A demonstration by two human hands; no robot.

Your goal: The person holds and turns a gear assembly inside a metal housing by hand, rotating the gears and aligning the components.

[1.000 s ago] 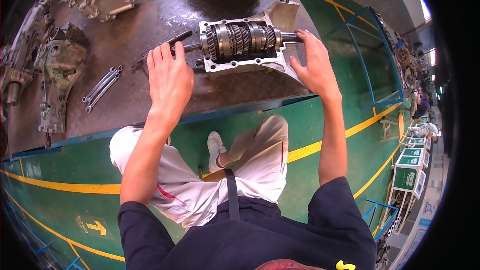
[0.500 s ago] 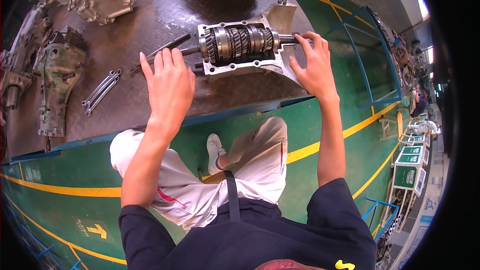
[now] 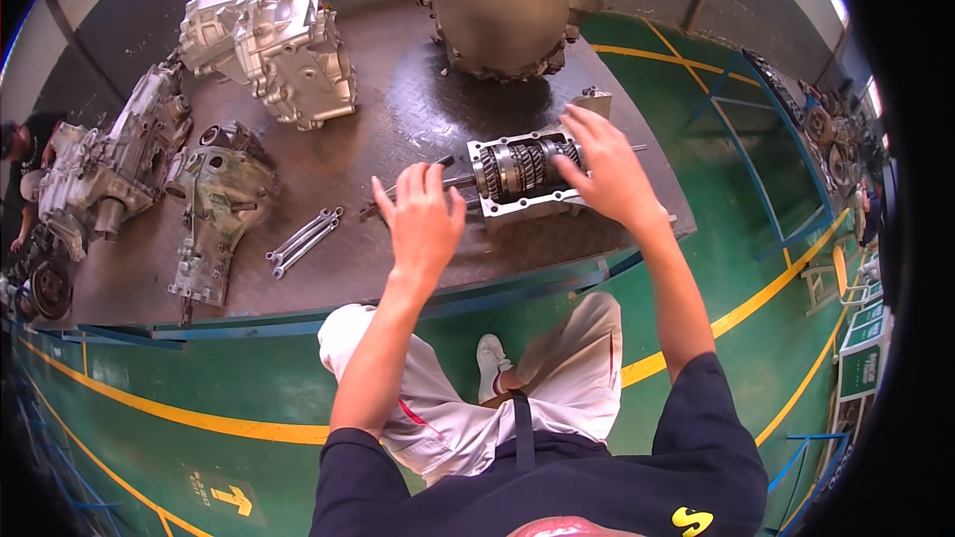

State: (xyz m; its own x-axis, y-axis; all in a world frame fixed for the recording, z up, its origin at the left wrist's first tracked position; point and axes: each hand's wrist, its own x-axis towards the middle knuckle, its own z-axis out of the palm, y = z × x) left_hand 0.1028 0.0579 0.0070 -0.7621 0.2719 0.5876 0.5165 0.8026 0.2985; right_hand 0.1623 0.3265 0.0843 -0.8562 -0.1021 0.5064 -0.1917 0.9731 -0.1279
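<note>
An open aluminium gearbox housing [image 3: 527, 207] holds a gear shaft assembly [image 3: 522, 169] near the table's right front. My left hand [image 3: 426, 229] is at the shaft's left end, fingers apart over the bar; whether they touch it is unclear. My right hand [image 3: 607, 179] is raised over the housing's right part, fingers spread and holding nothing, partly hiding the gears. Several combination wrenches [image 3: 301, 244] lie left of my left hand, beside a dirty elongated casing [image 3: 219, 209].
Behind stand a silver transmission casing [image 3: 269, 45] and a large dark, blurred assembly [image 3: 502, 10]. Another transmission [image 3: 109, 169] stands left, near a co-worker [image 3: 25, 149]. The steel table's front edge [image 3: 259, 326] borders the green floor [image 3: 229, 388]; a blue frame [image 3: 756, 164] stands right.
My right hand has left the shaft's right end and moved leftward over the housing. My left hand stays by the left end. The view has shifted, showing more of the table's back and left.
</note>
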